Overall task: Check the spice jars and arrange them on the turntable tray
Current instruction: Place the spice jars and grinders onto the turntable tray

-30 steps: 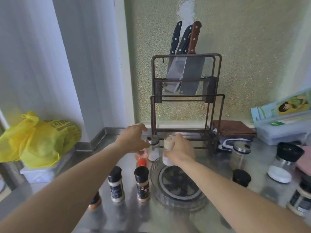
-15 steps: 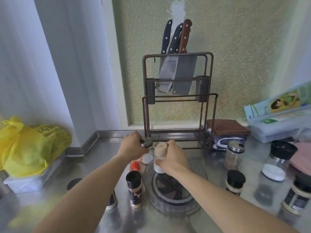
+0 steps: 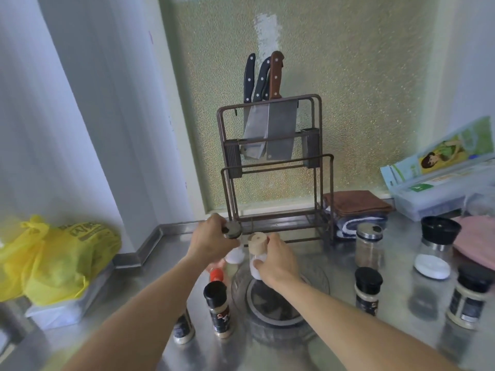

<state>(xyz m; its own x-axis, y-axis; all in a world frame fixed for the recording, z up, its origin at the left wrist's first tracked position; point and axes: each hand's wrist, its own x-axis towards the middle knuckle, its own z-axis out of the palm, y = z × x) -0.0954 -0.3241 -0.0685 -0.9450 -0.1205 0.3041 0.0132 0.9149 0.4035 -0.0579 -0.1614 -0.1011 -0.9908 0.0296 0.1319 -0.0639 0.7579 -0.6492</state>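
Note:
My left hand [image 3: 211,241] grips a clear jar with a metal lid [image 3: 232,230] and white powder, lifted above the counter. My right hand [image 3: 277,263] holds a wooden-capped jar [image 3: 256,243] of white powder over the far edge of the clear round turntable tray [image 3: 316,277]. Left of the tray stand a black-capped spice jar [image 3: 218,307], a red-capped jar [image 3: 216,274] and another jar [image 3: 183,329] partly hidden by my left forearm. Right of the tray stand a black-capped jar [image 3: 367,290], a metal-lidded jar [image 3: 369,245], a salt jar [image 3: 435,249] and a further dark-capped one [image 3: 470,298].
A brown metal rack [image 3: 276,172] with knives and cleavers stands behind the tray against the wall. Folded brown and blue cloths [image 3: 356,208] lie to its right, boxes [image 3: 439,180] at the far right. A yellow plastic bag [image 3: 51,253] sits at the left on a white container.
My left hand closed on the metal-lidded jar and raised it off the counter. My right hand kept the wooden-capped jar over the tray's far edge. The camera view shifted slightly.

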